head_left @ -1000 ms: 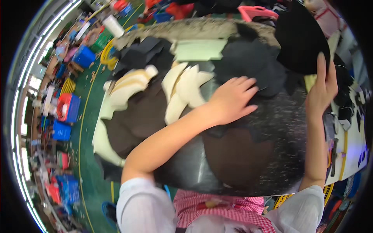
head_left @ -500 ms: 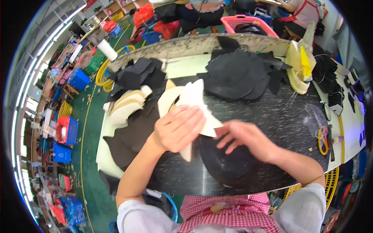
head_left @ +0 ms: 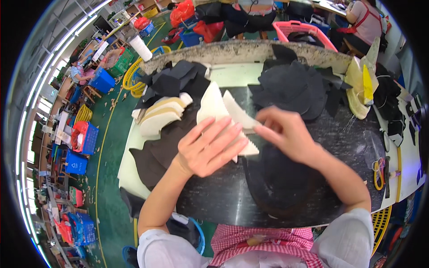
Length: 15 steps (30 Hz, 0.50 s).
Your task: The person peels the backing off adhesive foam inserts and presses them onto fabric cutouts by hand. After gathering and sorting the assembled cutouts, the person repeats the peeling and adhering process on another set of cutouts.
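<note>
My left hand (head_left: 210,147) lies across a cream-white, flat cut piece (head_left: 209,103) with zigzag edges, its fingers long over the piece and its thumb hidden. Beside it a second white curved piece (head_left: 237,111) slants down to the right. My right hand (head_left: 288,134), slightly blurred, pinches the lower right end of that second piece between thumb and fingers. Below the right hand, on the dark tabletop (head_left: 210,201), lie black rounded pieces (head_left: 281,183). Left of my left hand are a fanned stack of cream curved pieces (head_left: 158,119) and dark brown pieces (head_left: 152,163).
Piles of black cut pieces lie at the back left (head_left: 174,78) and back right (head_left: 292,87). A yellowish form (head_left: 356,96) stands far right, with yellow-handled scissors (head_left: 379,174) nearer. Beyond the table's raised rim are a pink basket (head_left: 304,29) and other people.
The white pieces have turned and fanned apart, the second now showing to the right. My right hand has risen and closed on its end. The whole view has shifted slightly.
</note>
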Each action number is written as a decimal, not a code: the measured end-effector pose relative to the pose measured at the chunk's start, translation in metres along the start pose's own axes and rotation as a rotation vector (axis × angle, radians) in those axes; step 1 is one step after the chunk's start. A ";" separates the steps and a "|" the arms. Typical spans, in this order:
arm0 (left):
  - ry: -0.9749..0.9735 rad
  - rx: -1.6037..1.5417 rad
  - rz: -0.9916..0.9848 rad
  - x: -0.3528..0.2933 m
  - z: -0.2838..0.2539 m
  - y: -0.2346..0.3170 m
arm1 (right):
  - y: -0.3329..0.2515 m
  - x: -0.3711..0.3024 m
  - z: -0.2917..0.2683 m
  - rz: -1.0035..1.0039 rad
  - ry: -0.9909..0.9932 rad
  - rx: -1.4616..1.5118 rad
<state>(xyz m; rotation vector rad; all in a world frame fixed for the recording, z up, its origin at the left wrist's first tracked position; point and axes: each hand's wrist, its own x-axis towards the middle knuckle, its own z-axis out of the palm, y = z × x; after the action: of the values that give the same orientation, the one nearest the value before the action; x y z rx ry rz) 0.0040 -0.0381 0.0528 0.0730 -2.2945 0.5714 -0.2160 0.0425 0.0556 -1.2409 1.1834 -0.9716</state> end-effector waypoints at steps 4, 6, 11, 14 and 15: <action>0.060 -0.120 -0.018 -0.012 0.014 0.015 | 0.007 -0.028 0.018 -0.101 -0.071 0.139; -0.053 -0.553 -0.202 -0.001 0.014 0.019 | 0.014 -0.035 0.016 -0.271 0.057 -0.126; 0.050 -1.401 -0.716 0.021 0.003 0.064 | 0.007 -0.060 0.029 -0.342 0.010 0.090; 0.066 -1.433 -0.744 0.028 -0.006 0.067 | 0.004 -0.066 0.031 -0.227 -0.040 0.232; 0.016 -1.440 -0.718 0.029 -0.006 0.063 | 0.008 -0.066 0.027 -0.270 -0.002 0.229</action>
<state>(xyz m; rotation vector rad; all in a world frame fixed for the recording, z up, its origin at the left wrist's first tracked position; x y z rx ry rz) -0.0269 0.0241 0.0526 0.1624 -1.9467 -1.4065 -0.2007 0.1126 0.0542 -1.2344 0.8882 -1.2672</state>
